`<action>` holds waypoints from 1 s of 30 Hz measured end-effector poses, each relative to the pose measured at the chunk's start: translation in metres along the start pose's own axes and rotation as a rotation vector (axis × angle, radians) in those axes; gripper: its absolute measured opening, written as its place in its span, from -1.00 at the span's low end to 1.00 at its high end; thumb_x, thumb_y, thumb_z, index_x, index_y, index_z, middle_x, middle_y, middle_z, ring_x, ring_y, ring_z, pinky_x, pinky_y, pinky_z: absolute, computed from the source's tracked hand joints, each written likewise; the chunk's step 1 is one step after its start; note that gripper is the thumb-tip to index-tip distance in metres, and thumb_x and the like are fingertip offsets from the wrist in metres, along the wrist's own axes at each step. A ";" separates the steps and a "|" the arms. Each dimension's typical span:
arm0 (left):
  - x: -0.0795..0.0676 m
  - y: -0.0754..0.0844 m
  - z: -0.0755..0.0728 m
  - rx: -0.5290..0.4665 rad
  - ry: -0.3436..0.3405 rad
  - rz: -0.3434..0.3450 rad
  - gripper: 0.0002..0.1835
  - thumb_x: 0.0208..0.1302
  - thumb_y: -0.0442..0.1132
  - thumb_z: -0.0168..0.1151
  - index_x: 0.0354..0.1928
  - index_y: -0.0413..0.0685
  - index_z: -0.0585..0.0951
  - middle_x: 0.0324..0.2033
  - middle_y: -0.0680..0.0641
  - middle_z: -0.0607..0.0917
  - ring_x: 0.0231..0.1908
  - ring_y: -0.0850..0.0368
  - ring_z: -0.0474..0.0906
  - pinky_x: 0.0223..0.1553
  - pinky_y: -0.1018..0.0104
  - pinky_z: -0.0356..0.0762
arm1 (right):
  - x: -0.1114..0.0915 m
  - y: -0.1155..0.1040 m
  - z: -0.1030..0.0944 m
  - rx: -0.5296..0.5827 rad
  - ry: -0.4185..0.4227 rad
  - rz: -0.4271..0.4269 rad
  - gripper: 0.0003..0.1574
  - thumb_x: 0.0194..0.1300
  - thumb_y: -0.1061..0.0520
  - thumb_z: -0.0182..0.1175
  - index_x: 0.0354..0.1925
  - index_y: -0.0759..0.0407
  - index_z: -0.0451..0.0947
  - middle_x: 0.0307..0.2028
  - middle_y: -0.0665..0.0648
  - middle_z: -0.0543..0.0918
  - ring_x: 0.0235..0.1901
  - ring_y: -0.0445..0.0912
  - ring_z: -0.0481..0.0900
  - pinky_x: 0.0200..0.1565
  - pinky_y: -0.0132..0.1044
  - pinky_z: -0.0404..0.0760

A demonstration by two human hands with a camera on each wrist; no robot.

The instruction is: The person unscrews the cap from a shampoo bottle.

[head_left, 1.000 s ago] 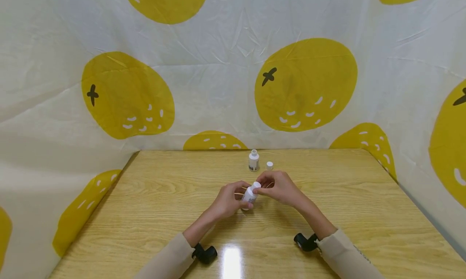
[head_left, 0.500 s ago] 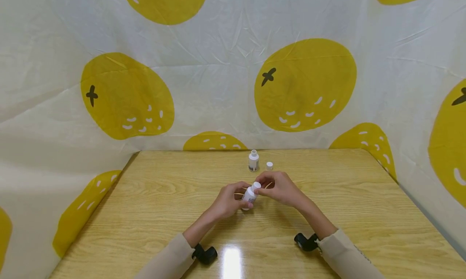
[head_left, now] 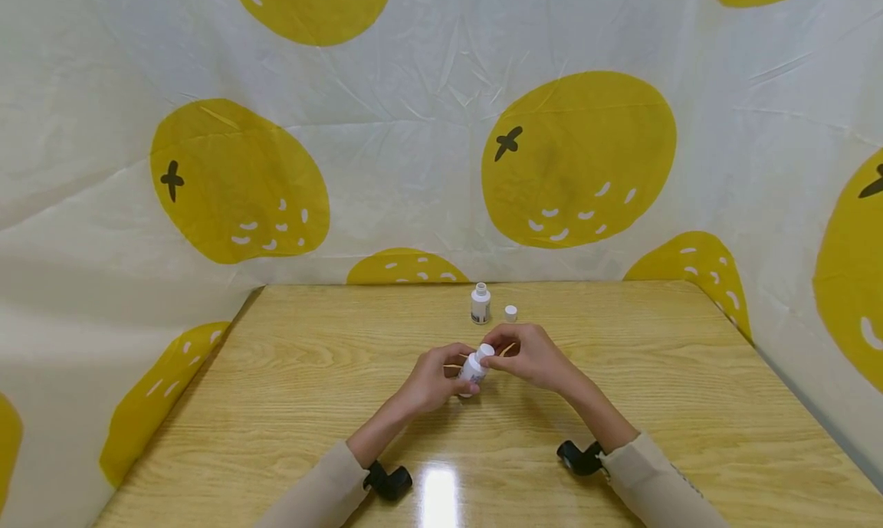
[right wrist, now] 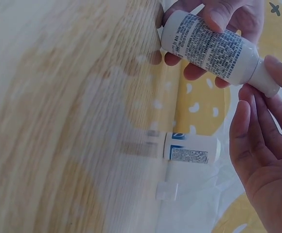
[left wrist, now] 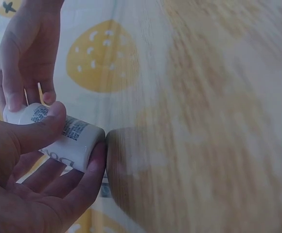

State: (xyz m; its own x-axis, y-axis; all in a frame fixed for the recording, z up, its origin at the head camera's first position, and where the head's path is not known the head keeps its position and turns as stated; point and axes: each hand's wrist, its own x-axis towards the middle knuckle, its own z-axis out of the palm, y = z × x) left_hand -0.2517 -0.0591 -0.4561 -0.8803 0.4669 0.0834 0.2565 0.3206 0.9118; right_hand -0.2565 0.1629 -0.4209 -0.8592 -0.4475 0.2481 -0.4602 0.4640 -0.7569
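Note:
A small white bottle with printed text leans toward the right, its base close over the table. My left hand grips its body, thumb on the near side and fingers around the far side. With thumb and fingertips, my right hand pinches the white cap at the bottle's neck. The right wrist view shows the cap between thumb and fingers, and the label text on the bottle. In the left wrist view the fingers of the left hand wrap the lower body.
Farther back on the wooden table stands a second white bottle, upright with an uncovered neck. A loose white cap lies to its right. A curtain with yellow fruit prints hangs behind the table's back edge.
The right hand's fingers shift very slightly at the cap. Both hands and the held bottle otherwise stay in place; the rear bottle and loose cap have not moved.

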 end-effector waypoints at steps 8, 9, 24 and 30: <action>-0.001 0.001 -0.001 -0.011 -0.008 -0.002 -0.57 0.22 -0.45 0.46 0.14 -0.11 0.65 0.10 -0.22 0.71 0.11 -0.19 0.70 0.05 0.12 0.76 | 0.000 -0.001 0.000 0.008 -0.007 -0.003 -0.70 0.24 0.06 0.50 -0.10 0.16 0.74 -0.25 0.05 0.79 -0.24 -0.16 0.69 -0.18 -0.21 0.76; -0.001 0.001 -0.001 -0.012 -0.008 -0.005 -0.57 0.23 -0.44 0.46 0.14 -0.11 0.65 0.10 -0.22 0.71 0.11 -0.18 0.70 0.06 0.10 0.76 | 0.000 0.000 0.000 0.010 -0.006 -0.001 -0.68 0.23 0.04 0.51 -0.10 0.15 0.74 -0.25 0.05 0.79 -0.24 -0.16 0.69 -0.18 -0.20 0.76; 0.000 -0.001 0.000 -0.020 -0.011 -0.008 -0.58 0.24 -0.44 0.45 0.13 -0.07 0.67 0.12 -0.16 0.69 0.12 -0.14 0.68 0.09 0.07 0.74 | 0.000 0.000 0.000 -0.018 -0.008 -0.022 -0.74 0.26 0.07 0.49 -0.12 0.14 0.76 -0.24 0.05 0.80 -0.23 -0.19 0.68 -0.21 -0.22 0.76; 0.000 -0.002 0.000 -0.012 -0.007 -0.015 -0.59 0.23 -0.43 0.46 0.13 -0.06 0.67 0.11 -0.16 0.70 0.11 -0.16 0.69 0.10 0.03 0.74 | 0.000 0.001 -0.001 -0.005 -0.023 -0.004 -0.66 0.25 0.03 0.50 -0.07 0.17 0.73 -0.22 0.05 0.78 -0.21 -0.16 0.68 -0.20 -0.26 0.75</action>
State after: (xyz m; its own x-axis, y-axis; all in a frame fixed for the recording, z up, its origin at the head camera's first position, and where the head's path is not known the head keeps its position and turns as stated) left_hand -0.2523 -0.0595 -0.4581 -0.8811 0.4681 0.0673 0.2388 0.3175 0.9177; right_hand -0.2568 0.1637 -0.4211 -0.8521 -0.4665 0.2370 -0.4647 0.4662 -0.7528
